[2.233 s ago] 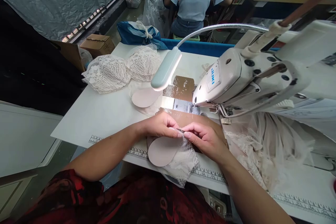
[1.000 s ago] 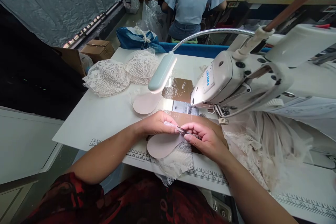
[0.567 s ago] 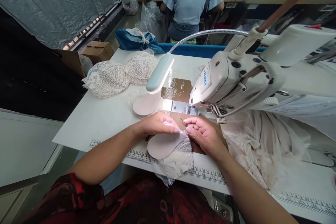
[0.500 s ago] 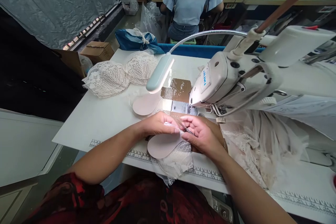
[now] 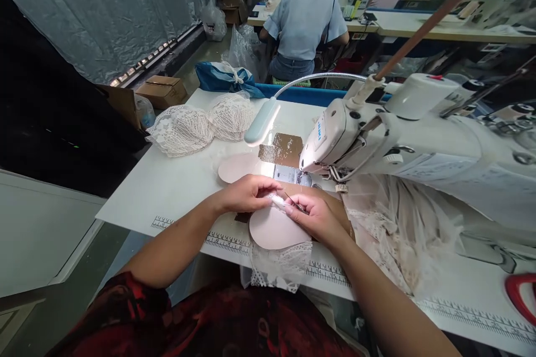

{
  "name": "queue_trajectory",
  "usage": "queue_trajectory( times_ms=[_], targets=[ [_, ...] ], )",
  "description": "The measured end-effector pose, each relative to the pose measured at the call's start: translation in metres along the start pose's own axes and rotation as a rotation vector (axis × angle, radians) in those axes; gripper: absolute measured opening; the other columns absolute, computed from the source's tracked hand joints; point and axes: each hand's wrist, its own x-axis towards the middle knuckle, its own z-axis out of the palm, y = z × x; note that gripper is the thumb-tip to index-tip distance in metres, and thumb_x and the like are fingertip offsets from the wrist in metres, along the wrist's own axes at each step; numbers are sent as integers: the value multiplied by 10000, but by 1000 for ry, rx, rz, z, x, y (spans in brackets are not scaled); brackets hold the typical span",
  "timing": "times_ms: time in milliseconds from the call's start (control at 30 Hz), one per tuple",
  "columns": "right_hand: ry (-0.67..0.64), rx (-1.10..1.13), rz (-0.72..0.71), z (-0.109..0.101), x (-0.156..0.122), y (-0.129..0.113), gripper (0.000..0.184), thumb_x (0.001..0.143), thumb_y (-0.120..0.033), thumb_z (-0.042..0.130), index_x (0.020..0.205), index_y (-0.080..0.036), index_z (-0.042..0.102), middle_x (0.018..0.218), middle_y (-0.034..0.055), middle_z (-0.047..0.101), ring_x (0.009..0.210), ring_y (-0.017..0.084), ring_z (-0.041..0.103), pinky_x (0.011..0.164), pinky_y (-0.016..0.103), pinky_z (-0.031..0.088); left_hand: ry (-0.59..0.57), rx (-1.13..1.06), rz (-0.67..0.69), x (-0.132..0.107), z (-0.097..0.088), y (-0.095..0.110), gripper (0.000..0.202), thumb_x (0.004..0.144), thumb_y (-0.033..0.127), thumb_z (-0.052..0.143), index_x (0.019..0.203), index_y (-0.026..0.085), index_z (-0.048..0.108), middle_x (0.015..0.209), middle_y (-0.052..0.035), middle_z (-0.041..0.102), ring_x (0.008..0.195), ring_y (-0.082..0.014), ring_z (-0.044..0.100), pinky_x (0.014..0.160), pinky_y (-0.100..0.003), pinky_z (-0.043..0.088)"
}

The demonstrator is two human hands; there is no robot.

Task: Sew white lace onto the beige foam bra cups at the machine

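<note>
Left hand (image 5: 245, 194) and right hand (image 5: 316, 217) seemingly pinch lace (image 5: 280, 259) over smooth oval pad (image 5: 272, 230).

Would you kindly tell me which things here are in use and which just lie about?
In use: left hand, right hand, thin metal tool, beige pad, lace piece.
Lying about: lace cups, spare pad, blue bag, cardboard box.

Head-worn camera, looking forward and down

It sits close above the worktop (image 5: 167, 189), facing the sewing machine (image 5: 377, 134) and a co-worker's back (image 5: 304, 22) beyond.
</note>
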Motion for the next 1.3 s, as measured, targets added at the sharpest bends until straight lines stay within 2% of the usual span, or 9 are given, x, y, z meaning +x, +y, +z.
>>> queue_trajectory(
  times_ms=[100,267,333,400,533,633,800,967,1300],
  targets=[
    [14,-25,-59,-2,-4,0,250,848,-422,560,820,-187,638,726,6,579,674,148,506,593,266,404,160,-9,-62,-14,-7,8,299,834,307,604,1082,143,637,930,-63,632,792,-141,568,714,-242,443],
    [31,27,-117,-4,-10,-2,255,840,-435,566,870,-193,643,772,14,607,702,162,539,612,267,428,-66,-194,-312,-32,-12,16,367,793,472,661,944,139,675,761,-22,610,665,-121,556,604,-221,414],
    [23,27,-133,-4,-10,-2,258,841,-442,563,854,-194,632,758,10,592,693,159,530,601,261,422,-143,-365,-312,-30,-1,14,409,751,470,707,989,140,672,814,-23,615,724,-129,573,640,-222,427],
    [-13,12,-145,-4,-10,-3,258,849,-444,556,837,-195,626,740,8,575,684,154,517,595,256,415,-142,-557,-294,-24,16,10,435,724,453,739,1019,141,665,880,-33,632,799,-141,590,701,-232,443],
    [-80,8,-162,-4,-10,-2,262,856,-446,562,829,-195,632,746,10,581,711,158,528,636,260,429,72,-833,-283,-12,44,4,420,668,412,799,938,119,663,913,-57,657,859,-160,610,793,-266,454],
    [-43,90,-143,-6,-10,4,285,837,-471,595,922,-199,616,845,24,604,783,173,563,696,276,456,136,-783,-271,-10,52,1,388,685,419,787,855,99,650,810,-49,640,765,-145,597,722,-257,450],
    [-60,169,-82,-12,-11,10,389,869,-528,527,1098,-215,559,813,14,600,711,163,577,640,283,467,205,-542,-218,-11,51,-3,341,745,421,732,807,95,657,714,-15,596,661,-106,529,624,-217,397],
    [-117,44,-86,-15,-12,1,314,861,-469,570,1029,-209,621,856,29,628,765,164,579,668,277,467,142,-505,-173,-10,52,-3,302,784,405,689,827,106,684,769,-30,615,737,-129,556,672,-222,411],
    [-51,-33,-161,-7,-8,0,237,866,-423,571,888,-203,655,844,32,664,792,175,607,700,286,469,83,-519,-198,-8,52,-7,387,763,470,680,743,86,640,648,3,505,602,-96,461,538,-202,327]
  ],
)
